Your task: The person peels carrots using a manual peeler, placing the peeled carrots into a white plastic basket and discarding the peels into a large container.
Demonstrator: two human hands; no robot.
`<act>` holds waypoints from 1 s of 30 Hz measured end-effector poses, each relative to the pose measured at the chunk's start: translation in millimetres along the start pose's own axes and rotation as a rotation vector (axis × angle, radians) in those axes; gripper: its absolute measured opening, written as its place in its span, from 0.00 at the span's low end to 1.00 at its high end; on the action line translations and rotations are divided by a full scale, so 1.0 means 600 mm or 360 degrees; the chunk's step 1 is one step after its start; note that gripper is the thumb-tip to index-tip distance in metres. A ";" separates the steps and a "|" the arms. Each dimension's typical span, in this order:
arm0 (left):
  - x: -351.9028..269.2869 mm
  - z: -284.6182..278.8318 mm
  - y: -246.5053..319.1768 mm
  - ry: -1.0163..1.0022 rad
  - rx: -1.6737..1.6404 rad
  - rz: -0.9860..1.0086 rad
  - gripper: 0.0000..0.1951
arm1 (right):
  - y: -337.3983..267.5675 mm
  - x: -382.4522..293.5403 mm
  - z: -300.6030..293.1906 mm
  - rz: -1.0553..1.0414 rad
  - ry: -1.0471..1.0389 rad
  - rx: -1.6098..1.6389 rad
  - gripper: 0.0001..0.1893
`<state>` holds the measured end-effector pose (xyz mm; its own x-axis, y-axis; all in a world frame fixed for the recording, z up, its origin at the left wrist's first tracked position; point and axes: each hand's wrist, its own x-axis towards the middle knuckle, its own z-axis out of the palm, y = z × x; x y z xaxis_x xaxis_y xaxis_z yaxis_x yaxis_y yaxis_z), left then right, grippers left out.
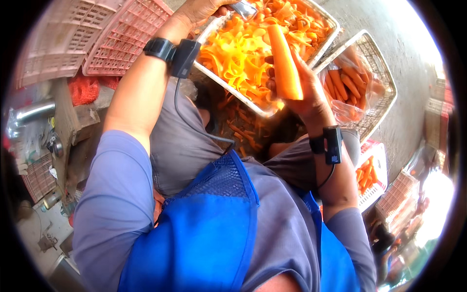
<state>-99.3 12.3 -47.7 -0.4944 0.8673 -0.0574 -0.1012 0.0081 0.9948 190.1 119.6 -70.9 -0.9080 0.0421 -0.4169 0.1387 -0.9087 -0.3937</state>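
Observation:
My left hand [200, 11], partly cut off by the top edge, grips a shiny metal hand tool that looks like a peeler [245, 10]. In my right hand [310, 85] is a thick, smooth orange carrot [285, 64], tilted, its broad blunt end towards me. Both hands are over or beside a white-rimmed crate [233, 89] heaped with ribbon-like carrot peelings [237, 54]. Some air separates the tool from the carrot.
To the right, a crate [389, 85] holds a clear plastic bag of carrots [346, 85]. Another crate [382, 175] with carrots stands lower right. Pink crates [127, 36] are at upper left, beside a wooden bench [67, 120]. Scraps [242, 133] litter the ground between my legs.

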 end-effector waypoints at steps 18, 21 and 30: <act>-0.008 0.020 0.016 -0.0119 0.0182 -0.0031 0.07 | -0.001 0.001 -0.011 0.0111 -0.0296 0.0142 0.29; -0.009 -0.001 0.007 0.0027 0.0019 -0.0057 0.07 | -0.008 -0.005 0.003 -0.0074 -0.0065 0.0167 0.30; -0.050 0.091 0.054 -0.0283 -0.0070 0.0048 0.10 | -0.011 -0.002 0.007 -0.0085 -0.0157 0.0130 0.35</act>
<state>-40.5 13.5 -9.0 -0.3378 0.9412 -0.0081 -0.1282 -0.0375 0.9910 188.4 123.6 -64.3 -0.9482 0.0541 -0.3130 0.0599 -0.9373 -0.3435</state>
